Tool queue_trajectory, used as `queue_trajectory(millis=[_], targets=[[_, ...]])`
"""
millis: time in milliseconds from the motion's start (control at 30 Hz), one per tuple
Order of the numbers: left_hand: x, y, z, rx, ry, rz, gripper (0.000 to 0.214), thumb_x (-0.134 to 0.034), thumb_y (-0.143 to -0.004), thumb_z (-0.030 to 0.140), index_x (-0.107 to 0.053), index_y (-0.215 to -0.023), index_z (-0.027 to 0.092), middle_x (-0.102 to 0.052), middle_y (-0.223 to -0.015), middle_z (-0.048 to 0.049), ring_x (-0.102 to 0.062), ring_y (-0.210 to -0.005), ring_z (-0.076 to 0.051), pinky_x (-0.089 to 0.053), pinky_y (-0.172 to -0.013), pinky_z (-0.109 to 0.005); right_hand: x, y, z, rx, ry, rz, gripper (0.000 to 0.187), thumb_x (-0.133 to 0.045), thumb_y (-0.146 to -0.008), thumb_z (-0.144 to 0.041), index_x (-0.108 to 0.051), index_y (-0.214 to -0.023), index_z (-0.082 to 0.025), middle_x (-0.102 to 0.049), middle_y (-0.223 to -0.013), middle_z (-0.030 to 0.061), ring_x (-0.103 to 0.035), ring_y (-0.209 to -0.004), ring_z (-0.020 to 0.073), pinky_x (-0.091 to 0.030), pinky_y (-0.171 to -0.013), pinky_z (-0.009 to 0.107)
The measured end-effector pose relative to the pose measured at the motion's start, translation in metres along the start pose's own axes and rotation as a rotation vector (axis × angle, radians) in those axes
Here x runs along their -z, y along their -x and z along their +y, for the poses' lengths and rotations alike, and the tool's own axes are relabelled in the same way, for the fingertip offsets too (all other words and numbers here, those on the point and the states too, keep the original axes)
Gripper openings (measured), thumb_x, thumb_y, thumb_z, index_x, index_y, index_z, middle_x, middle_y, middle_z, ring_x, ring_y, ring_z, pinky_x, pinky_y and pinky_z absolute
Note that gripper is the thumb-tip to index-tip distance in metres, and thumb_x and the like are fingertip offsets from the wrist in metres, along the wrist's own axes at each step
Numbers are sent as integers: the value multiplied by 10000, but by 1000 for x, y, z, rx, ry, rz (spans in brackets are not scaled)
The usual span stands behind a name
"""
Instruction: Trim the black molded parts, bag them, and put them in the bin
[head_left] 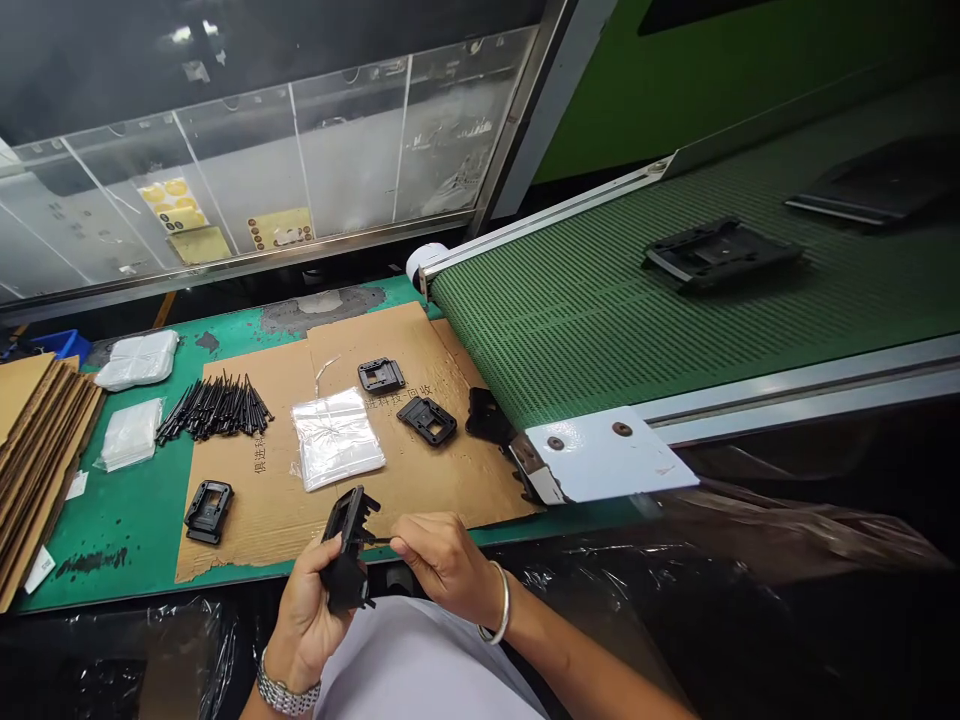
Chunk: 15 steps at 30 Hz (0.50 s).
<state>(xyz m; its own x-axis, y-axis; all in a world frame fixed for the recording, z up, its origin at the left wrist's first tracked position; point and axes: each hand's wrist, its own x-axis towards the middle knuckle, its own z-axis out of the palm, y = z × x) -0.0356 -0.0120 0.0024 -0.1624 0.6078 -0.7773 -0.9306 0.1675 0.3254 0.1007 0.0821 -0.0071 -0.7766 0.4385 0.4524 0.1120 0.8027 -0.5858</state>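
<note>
The left hand (pixel 307 610) closes around a black plastic bracket (pixel 346 550) above a cardboard sheet (pixel 277 530), and the right hand (pixel 442 565) pinches one thin black pin (pixel 379 540) against it (three more brackets lie flat on the cardboard).

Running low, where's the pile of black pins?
The pile of black pins lies left of the clear plastic bag in the head view, on the cardboard's edge.

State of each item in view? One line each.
Left hand: gripping black molded plastic part, held up off the bench
Right hand: pinching thin black pin against that part
Loose black pins: heaped on green mat
Clear plastic bag: lying flat on cardboard sheet
Green conveyor belt: carrying black part; moving or stopped, cannot tell
</note>
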Motion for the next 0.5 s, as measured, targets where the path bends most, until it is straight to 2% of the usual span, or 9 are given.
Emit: queue_trajectory(millis=[67, 233, 500], targets=[[0, 1, -1, -7, -2, -75, 95, -575, -659, 56, -560, -725, 122, -555, -587, -6, -512, -465, -73, -406, -405, -165, 2, 0, -3, 68, 15, -1, 389, -220, -930, -259, -416, -604, -179, -438, -514, -17, -370, -473, 100, -254, -477, 231], [-2, 3, -5, -1, -45, -161, 126, -570, -616, 22, -559, -690, 124, -544, -583, 8, -476, -436, -52, -387, -395, -148, 6, -2, -8, 158, 102, -12, 370, -266, -910, -210, -421, -575, -177, -442, -501, -14, -365, -468, 103, -245, -472, 242], [2, 1, -6, 19, -91, -146, 189, -554, -607, 24, -567, -765, 126, -515, -549, 26, -440, -392, -41, -365, -368, -145, 10, 8, -12, 256, 153, -134, 370, -309, -892, -210, -429, -543, -184, -438, -454, -32, -346, -410, 96, -192, -419, 262]])
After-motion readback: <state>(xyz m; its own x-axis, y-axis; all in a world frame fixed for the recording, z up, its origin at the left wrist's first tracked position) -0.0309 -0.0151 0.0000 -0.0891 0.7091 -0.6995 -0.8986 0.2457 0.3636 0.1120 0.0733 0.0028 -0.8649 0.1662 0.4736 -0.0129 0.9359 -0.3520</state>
